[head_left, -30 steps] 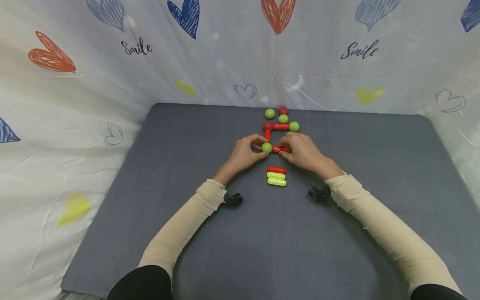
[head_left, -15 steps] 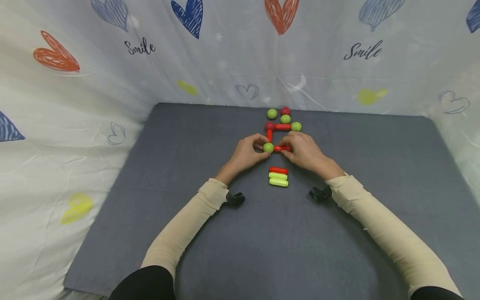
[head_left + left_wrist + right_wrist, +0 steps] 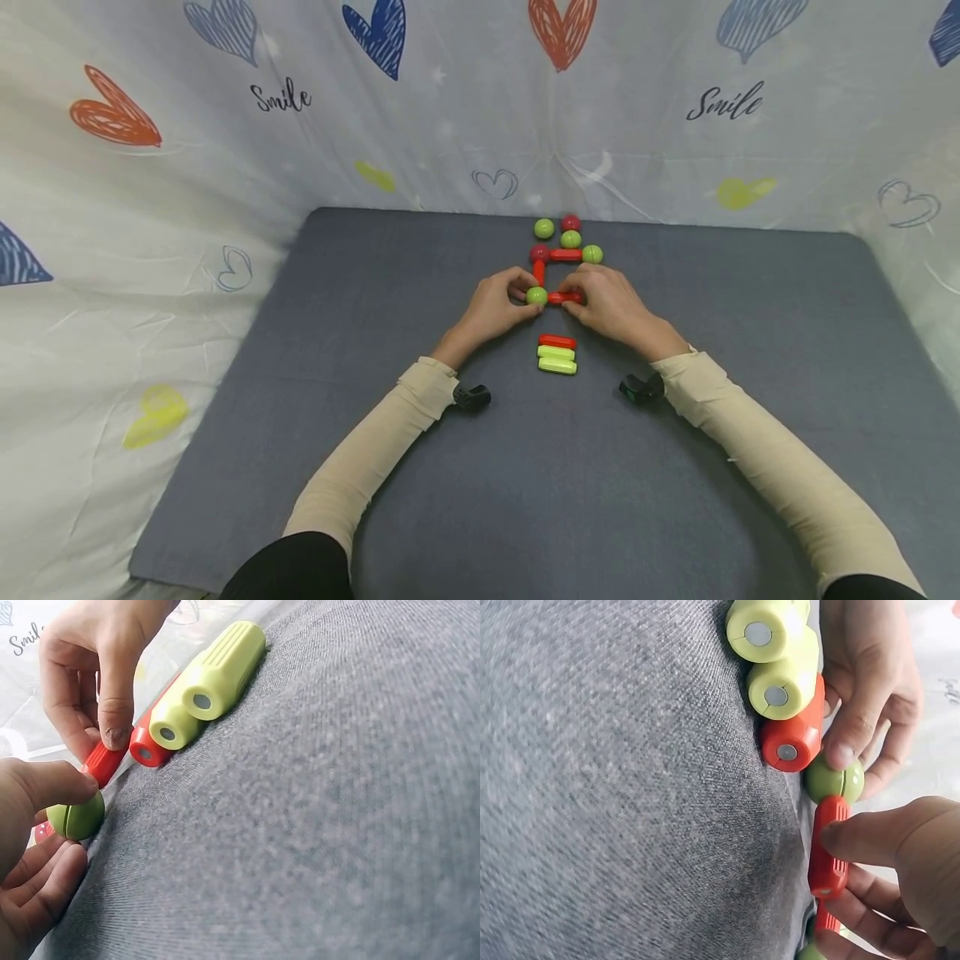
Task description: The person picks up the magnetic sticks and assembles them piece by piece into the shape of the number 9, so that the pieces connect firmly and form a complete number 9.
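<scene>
Between thumb and fingers my left hand [image 3: 498, 304] pinches a green ball [image 3: 537, 296], seen closer in the left wrist view as a grooved green ball [image 3: 81, 816]. My right hand [image 3: 609, 304] pinches a red magnetic rod [image 3: 829, 847], whose end meets that ball. A second red rod [image 3: 539, 272] runs from near the green ball back to a red ball [image 3: 539, 252]. From there another red rod [image 3: 566, 255] reaches right to a green ball [image 3: 592, 253]. My right fingers hide part of the held rod in the head view.
Nearer me lie a loose red rod [image 3: 557, 341] and two yellow-green rods [image 3: 557, 365], side by side. At the back are a red ball [image 3: 571, 223] and two green balls [image 3: 544, 228]. A printed curtain [image 3: 420, 108] borders the grey table [image 3: 465, 492].
The head view has shifted slightly. Both hands keep their hold on the green ball and red rod, with no clear movement.
</scene>
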### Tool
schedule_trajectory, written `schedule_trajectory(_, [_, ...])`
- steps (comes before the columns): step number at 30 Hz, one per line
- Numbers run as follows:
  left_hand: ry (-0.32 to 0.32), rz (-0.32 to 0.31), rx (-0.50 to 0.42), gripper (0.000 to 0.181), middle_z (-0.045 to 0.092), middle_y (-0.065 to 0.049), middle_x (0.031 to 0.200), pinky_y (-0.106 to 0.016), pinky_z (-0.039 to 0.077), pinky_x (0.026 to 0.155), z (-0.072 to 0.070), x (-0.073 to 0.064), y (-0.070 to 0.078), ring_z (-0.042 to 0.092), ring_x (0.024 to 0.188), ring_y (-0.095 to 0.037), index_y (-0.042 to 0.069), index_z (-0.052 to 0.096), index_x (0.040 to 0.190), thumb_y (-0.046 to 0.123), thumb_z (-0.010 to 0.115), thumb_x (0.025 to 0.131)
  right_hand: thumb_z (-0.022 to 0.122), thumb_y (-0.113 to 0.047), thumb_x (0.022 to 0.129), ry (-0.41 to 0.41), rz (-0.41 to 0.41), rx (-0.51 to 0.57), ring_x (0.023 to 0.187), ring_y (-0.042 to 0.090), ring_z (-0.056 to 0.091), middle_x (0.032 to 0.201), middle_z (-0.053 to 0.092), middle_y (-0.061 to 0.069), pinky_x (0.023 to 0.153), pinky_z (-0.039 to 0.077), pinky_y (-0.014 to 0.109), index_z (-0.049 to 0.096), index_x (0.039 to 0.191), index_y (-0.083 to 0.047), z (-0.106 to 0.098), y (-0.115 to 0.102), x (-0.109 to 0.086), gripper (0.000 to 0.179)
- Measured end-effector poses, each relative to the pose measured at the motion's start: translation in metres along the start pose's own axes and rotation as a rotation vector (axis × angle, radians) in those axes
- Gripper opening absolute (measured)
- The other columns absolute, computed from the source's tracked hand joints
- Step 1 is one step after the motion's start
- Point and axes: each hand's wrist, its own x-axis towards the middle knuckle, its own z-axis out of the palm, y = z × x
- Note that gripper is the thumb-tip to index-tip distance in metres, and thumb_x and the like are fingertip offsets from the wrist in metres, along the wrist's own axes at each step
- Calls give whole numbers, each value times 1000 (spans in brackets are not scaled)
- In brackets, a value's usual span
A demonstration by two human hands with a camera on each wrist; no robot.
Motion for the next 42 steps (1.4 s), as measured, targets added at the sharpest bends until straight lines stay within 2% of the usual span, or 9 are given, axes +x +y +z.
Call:
schedule_trajectory(5, [-22,4,0,33,68,0,107,-27,52,80,0,0,1,65,91,-10,12,67,112,22,83,85,81,-12,84,-2,17,9,82,22,60,94,66,6,73,51,43,77,101,-7,1,2,-4,18])
schedule_trajectory(17, [-33,18,11,32,68,1,106,-27,52,80,-4,2,1,65,91,-11,13,68,111,24,83,85,82,-12,84,24,-14,15,79,23,60,90,65,5,70,51,42,77,101,-7,-2,8,-6,18])
schedule_trajectory(20, [-36,3,-4,29,69,1,104,-29,53,78,-6,2,1,66,89,-11,13,69,109,29,80,87,81,-11,84,19,-24,19,79,23,60,91,66,6,70,50,42,77,102,-6,-1,9,-6,18])
schedule_trajectory(24, [-5,-28,3,25,70,1,100,-31,53,76,-11,4,-2,66,85,-10,14,69,106,34,75,91,80,-10,85,3,-24,29,80,23,60,93,66,6,70,50,41,77,103,-7,0,10,-8,19])
schedule_trajectory(28, [24,-50,33,24,70,1,99,-31,53,78,-15,13,-4,66,84,-11,12,69,106,32,72,93,80,-10,85,-4,-16,42,81,24,61,94,67,6,71,51,42,77,103,-8,0,9,-10,18])
schedule_trajectory(32, [20,-54,64,29,71,-3,104,-32,53,80,-17,26,-5,66,89,-14,10,69,114,29,71,93,79,-10,86,-5,-23,46,82,24,62,95,68,7,73,51,43,77,104,-7,1,8,-12,18])
schedule_trajectory(37, [2,-24,118,36,72,-6,111,-34,53,83,-17,46,-7,67,93,-17,10,66,125,29,69,95,78,-10,87,1,-33,57,76,21,59,91,66,5,68,50,40,77,102,-7,1,6,-13,16])
schedule_trajectory(42, [-35,17,150,38,72,-9,110,-35,54,81,-21,64,-2,68,93,-19,7,67,127,28,70,95,79,-10,86,18,-46,71,77,20,59,91,65,3,69,50,39,77,101,-8,-1,4,-14,15])
